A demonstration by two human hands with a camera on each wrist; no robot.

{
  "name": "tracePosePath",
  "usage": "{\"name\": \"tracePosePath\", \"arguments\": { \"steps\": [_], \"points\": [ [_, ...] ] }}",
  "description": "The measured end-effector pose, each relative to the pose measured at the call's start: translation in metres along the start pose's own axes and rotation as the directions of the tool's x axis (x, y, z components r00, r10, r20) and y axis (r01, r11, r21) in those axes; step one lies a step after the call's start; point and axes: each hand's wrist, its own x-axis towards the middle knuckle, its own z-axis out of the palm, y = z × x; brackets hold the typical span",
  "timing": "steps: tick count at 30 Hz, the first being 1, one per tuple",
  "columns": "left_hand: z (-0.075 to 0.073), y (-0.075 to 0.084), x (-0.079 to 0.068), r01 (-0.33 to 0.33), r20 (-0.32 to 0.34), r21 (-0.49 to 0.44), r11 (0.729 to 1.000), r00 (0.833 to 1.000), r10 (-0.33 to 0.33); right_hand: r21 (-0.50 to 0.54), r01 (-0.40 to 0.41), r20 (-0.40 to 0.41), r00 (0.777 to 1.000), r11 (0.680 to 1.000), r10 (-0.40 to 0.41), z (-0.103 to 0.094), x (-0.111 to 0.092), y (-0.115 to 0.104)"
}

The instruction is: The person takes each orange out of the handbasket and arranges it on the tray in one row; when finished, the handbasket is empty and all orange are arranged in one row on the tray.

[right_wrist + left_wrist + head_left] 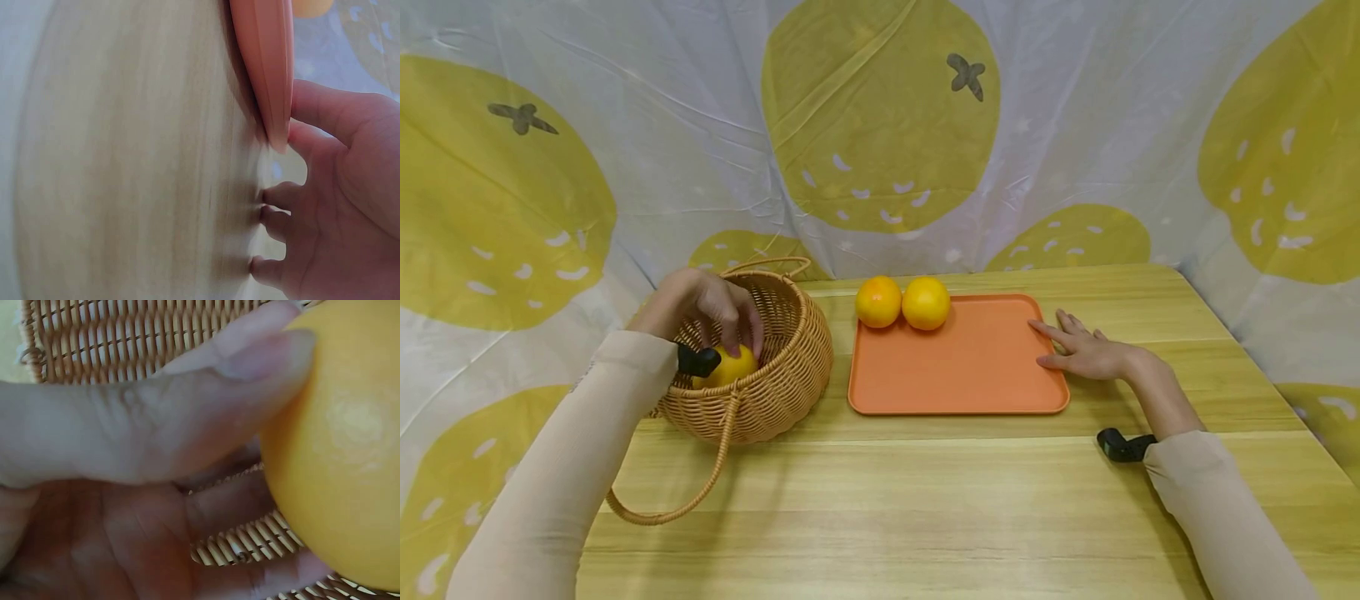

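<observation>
Inside the wicker basket [790, 392], my left hand [718, 312] grips an orange [735, 367] between thumb and fingers. The left wrist view shows the thumb pressed against the smooth yellow-orange side of that orange [350, 456], with basket weave behind. Two more oranges, one [878, 302] beside the other [926, 302], sit at the back left corner of the orange-coloured tray [962, 367]. My right hand [1086, 350] lies spread at the tray's right edge. In the right wrist view its thumb and a finger touch the tray's rim [265, 69], while the other fingertips rest on the table.
The basket's near handle [700, 492] hangs down over the wooden table [925, 500]; its far handle [767, 265] lies against the back rim. A fruit-patterned cloth [880, 117] hangs behind the table. Black wrist devices [1123, 446] sit on both forearms.
</observation>
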Motion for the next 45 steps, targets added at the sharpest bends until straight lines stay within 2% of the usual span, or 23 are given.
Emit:
{"name": "tracePosePath", "arguments": {
  "steps": [6, 9, 15, 17, 24, 31, 33, 37, 45],
  "points": [
    [-0.003, 0.0, -0.004, -0.072, -0.072, -0.046, 0.996, 0.995, 0.069, 0.008, 0.005, -0.002, 1.0, 1.0, -0.005, 0.0, 0.0, 0.002],
    [-0.003, 0.0, -0.004, -0.075, -0.047, -0.067, 0.995, 0.996, 0.072, 0.015, 0.012, -0.01, 1.0, 1.0, -0.012, 0.0, -0.001, 0.004],
    [0.003, -0.003, -0.001, -0.039, 0.014, -0.146, 0.989, 0.999, 0.041, 0.023, 0.014, -0.008, 1.0, 1.0, -0.014, 0.0, -0.001, 0.004],
    [0.004, -0.004, 0.0, -0.042, -0.001, -0.156, 0.987, 0.999, 0.043, 0.023, 0.015, -0.003, 1.0, 1.0, -0.015, 0.0, -0.001, 0.001],
    [0.006, -0.004, 0.0, -0.068, -0.134, -0.118, 0.991, 0.99, 0.052, -0.004, -0.003, 0.0, 1.0, 1.0, 0.003, -0.001, 0.0, -0.001],
    [0.007, -0.005, 0.002, -0.067, -0.038, -0.179, 0.981, 0.997, 0.061, -0.007, -0.007, -0.003, 1.0, 1.0, 0.007, 0.0, 0.002, 0.005],
    [0.007, -0.007, 0.002, -0.078, -0.033, -0.184, 0.98, 0.997, 0.073, -0.005, -0.007, -0.001, 1.0, 1.0, 0.007, -0.001, 0.0, 0.001],
    [0.006, -0.009, 0.002, -0.107, -0.065, -0.166, 0.98, 0.993, 0.097, 0.013, 0.009, -0.004, 1.0, 1.0, -0.009, 0.0, 0.001, 0.004],
    [0.003, -0.01, -0.003, -0.156, -0.138, -0.17, 0.973, 0.981, 0.133, 0.014, 0.027, -0.018, 0.999, 1.0, -0.027, 0.005, 0.01, 0.027]
  ]
}}
